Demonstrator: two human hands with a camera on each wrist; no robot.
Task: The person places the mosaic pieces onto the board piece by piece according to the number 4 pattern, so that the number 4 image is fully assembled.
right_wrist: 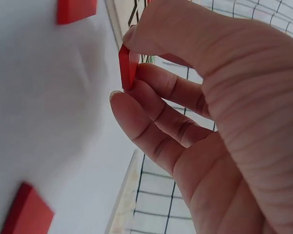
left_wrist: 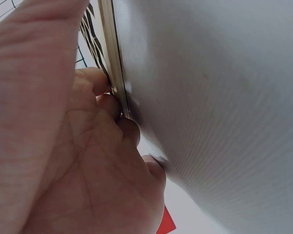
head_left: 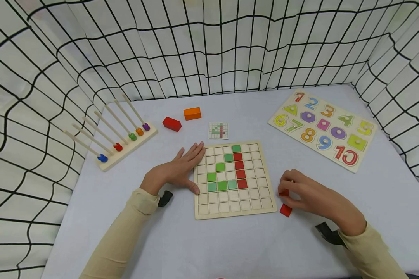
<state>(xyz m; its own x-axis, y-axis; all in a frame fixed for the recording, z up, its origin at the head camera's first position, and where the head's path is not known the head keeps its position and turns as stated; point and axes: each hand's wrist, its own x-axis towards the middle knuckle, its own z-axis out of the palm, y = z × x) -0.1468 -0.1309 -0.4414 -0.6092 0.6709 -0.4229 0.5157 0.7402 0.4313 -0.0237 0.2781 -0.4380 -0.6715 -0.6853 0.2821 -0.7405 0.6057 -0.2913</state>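
Observation:
A wooden grid board lies flat, with green tiles and a column of red tiles in some of its squares. My left hand rests along the board's left edge, fingers extended and thumb touching the lower left side. In the left wrist view the fingertips meet the board's edge. Just right of the board, my right hand pinches a red square tile between thumb and fingers. Another red tile lies on the table below that hand. The right wrist view shows two loose red tiles, one a red tile at lower left.
Behind the board lies a small pattern card. A red block and an orange block sit beyond it. At left stands a peg stand with beads; at right, a number puzzle. Black netting surrounds the table.

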